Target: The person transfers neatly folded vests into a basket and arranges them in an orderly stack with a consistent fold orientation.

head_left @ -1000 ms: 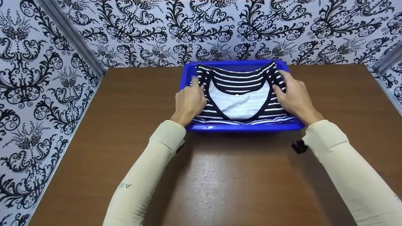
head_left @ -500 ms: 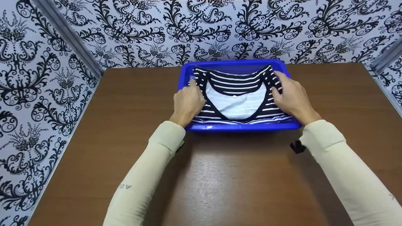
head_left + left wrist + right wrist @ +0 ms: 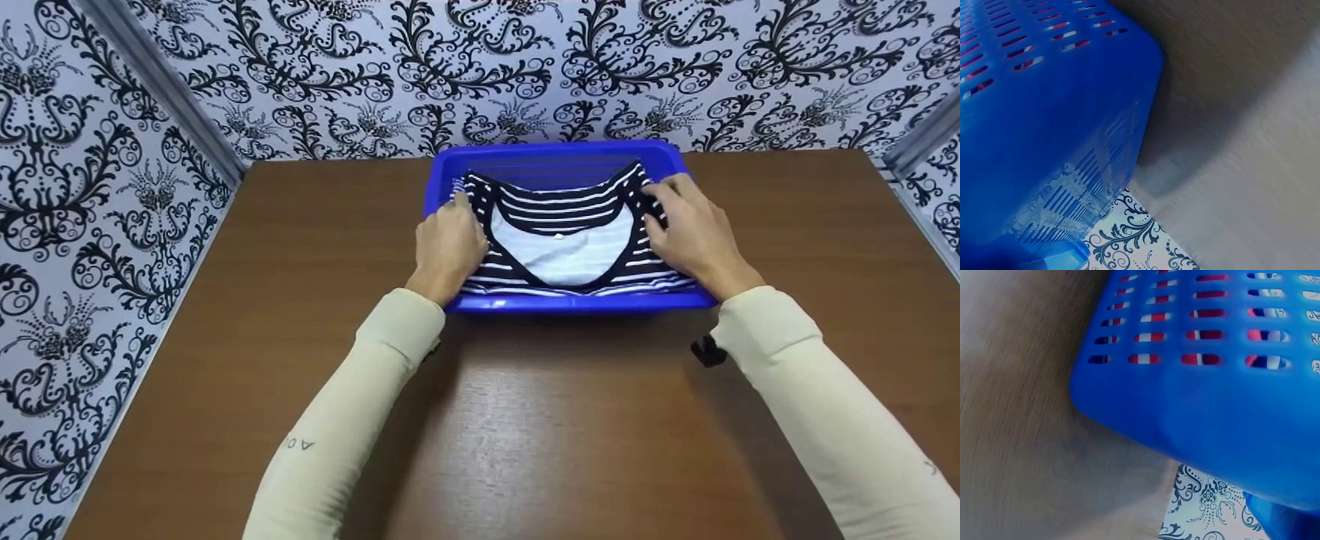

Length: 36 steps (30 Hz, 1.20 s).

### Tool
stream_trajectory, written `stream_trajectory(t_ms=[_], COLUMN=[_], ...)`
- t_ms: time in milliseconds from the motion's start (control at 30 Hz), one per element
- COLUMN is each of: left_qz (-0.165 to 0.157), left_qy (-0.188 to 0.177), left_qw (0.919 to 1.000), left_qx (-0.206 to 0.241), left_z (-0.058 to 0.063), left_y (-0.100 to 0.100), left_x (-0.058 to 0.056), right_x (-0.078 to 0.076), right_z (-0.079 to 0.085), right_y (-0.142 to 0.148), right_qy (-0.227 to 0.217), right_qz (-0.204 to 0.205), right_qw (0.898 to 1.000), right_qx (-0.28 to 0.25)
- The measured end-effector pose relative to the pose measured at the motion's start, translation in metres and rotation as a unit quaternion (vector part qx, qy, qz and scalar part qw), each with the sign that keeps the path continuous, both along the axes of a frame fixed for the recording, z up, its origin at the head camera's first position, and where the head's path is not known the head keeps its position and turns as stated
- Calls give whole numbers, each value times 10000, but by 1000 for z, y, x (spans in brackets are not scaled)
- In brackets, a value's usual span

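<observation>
A folded black-and-white striped shirt (image 3: 570, 255) with a pale inner neckline lies in a blue plastic basket (image 3: 585, 303). My left hand (image 3: 450, 244) grips the shirt's left shoulder edge beside the basket's left wall; its fingertips are partly hidden. On the opposite side, my right hand (image 3: 694, 229) pinches the right shoulder edge between thumb and bent fingers. Both wrist views show the slotted outside of the basket (image 3: 1044, 107), and neither shows a hand. Through the slots of the basket wall (image 3: 1196, 405) in the right wrist view, red and white striped cloth is visible.
The basket stands on a brown wooden table (image 3: 525, 420), close to the back wall (image 3: 480, 75) with black scroll patterns. A similar patterned wall (image 3: 75, 225) rises at the left. A small black device (image 3: 708, 351) sits under the right cuff.
The shirt's upper edge has sunk lower into the basket and slightly toward me, exposing more of the back wall's inside. My right fingers have bent more; the left hand has barely moved.
</observation>
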State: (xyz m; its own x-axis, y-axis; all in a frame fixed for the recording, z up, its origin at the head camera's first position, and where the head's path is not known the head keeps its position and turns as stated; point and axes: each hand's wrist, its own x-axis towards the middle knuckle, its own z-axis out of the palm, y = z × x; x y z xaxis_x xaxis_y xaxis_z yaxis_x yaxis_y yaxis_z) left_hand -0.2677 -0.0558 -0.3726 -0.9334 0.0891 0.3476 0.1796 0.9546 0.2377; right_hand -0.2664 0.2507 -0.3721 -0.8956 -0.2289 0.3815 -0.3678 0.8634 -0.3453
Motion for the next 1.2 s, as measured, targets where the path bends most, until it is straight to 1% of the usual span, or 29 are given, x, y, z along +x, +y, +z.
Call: stream_trajectory(t_ms=[133, 200, 267, 367, 567, 700, 833, 933, 1033, 1133, 1200], left_qz=[-51, -90, -130, -217, -287, -266, -235, -202, -206, -288, -377], left_qy=[227, 256, 228, 172, -24, -128, -253, -377, -461, -384, -249], left_qw=[9996, 9992, 9987, 9975, 9921, 9896, 9882, 9866, 9866, 9904, 9939], left_qx=[-186, -298, -434, -657, -1222, -1406, -1496, -1576, -1551, -1298, -1007], left_z=[-2, -3, -3, -3, -5, -5, -5, -4, -2, 3, 6], left_y=[0, -1, -2, -2, -1, -2, -1, 0, 3, 4, 2], left_x=[0, 0, 0, 1, 1, 1, 1, 1, 1, 2, 4], right_x=[-3, -4, -5, -5, -5, -5, -5, -6, -6, -5, -4], right_z=[-2, -3, -3, -3, -1, -1, 0, 0, -1, 1, 4], right_y=[0, -1, -1, -2, -4, -6, -6, -6, -5, -1, 3], right_qy=[242, 385, 391, 225, -185, -517, -634, -571, -387, -136, -144], right_qz=[269, 382, 423, 398, 149, 51, 72, 109, 156, 234, 264], right_qw=[9993, 9985, 9980, 9973, 9935, 9889, 9857, 9881, 9934, 9981, 9993], right_qx=[-49, 63, 251, 567, 1113, 1394, 1558, 1426, 1069, 560, 242])
